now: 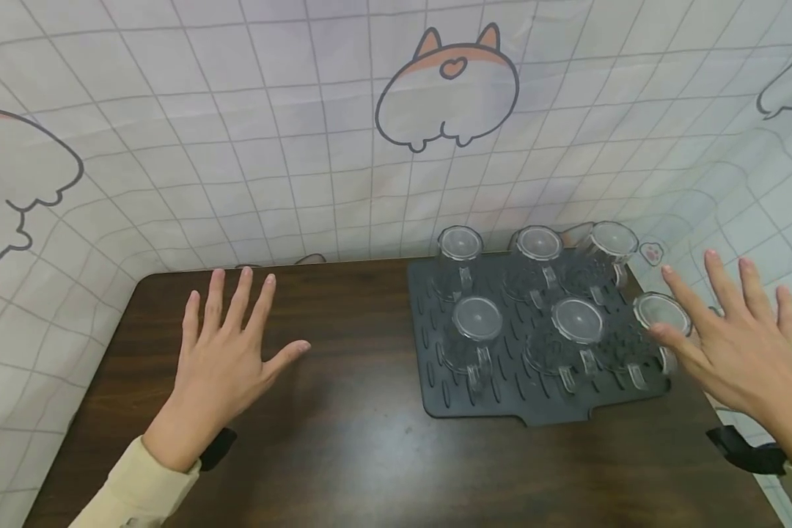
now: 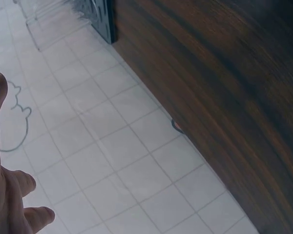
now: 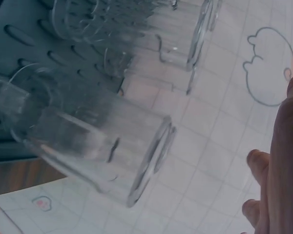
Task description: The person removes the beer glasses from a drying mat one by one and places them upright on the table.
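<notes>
Beyond both hands' fingertips stands a white, grid-lined wall covering (image 1: 343, 183). Below the fingers spreads a dark wooden table (image 1: 343, 440). Between the hands, nearer the right one's fingers, lies a dark ridged mat (image 1: 501, 405). Farther off, past the fingers and above the mat, the wall bears an outlined animal drawing (image 1: 447, 95).

The left hand (image 1: 227, 345) is raised, its fingers straight, spread and free of any object, well apart from the mat. The right hand (image 1: 739, 337) is likewise released, fingers fanned out and holding nothing.

Six clear glass mugs stand upside down on the mat in two rows of three, all to the left of the right fingers. Nearest is the front right mug (image 1: 656, 309); the right thumb overlaps its base in the head view, and I cannot tell whether they touch.

Behind the fingers, dark straps (image 1: 218, 449) circle the wrists. Just left of the right forefinger's tip shows a small paw print (image 1: 651, 254).
</notes>
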A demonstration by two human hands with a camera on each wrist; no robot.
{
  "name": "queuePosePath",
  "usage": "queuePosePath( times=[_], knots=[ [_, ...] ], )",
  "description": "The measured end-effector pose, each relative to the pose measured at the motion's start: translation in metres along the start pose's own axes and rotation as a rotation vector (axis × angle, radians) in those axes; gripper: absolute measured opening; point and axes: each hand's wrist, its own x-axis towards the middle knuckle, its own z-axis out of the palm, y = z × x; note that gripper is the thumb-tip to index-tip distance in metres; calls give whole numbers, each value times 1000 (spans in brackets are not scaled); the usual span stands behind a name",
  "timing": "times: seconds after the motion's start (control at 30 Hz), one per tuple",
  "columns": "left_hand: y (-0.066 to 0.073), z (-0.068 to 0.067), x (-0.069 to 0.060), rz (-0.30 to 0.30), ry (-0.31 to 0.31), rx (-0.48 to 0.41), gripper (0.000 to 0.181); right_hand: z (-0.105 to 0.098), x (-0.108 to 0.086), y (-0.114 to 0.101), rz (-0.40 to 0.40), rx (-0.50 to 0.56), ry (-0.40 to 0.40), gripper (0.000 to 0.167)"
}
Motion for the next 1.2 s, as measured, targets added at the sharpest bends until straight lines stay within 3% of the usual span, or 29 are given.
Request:
queuePosePath(
  times=[0.27, 0.53, 0.8, 1.2],
  knots=[
    [17, 7, -2, 35, 24, -32, 100, 11, -12, 15, 39, 40, 64, 77],
    [33, 16, -3, 61, -2, -53, 102, 28, -25, 28, 89, 95, 98, 83],
    [48, 24, -6, 90, -29, -71, 105, 41, -36, 41, 88, 112, 95, 95],
    [70, 43, -11, 165, 15, -146, 105, 76, -57, 48, 72, 73, 20, 106]
  ],
)
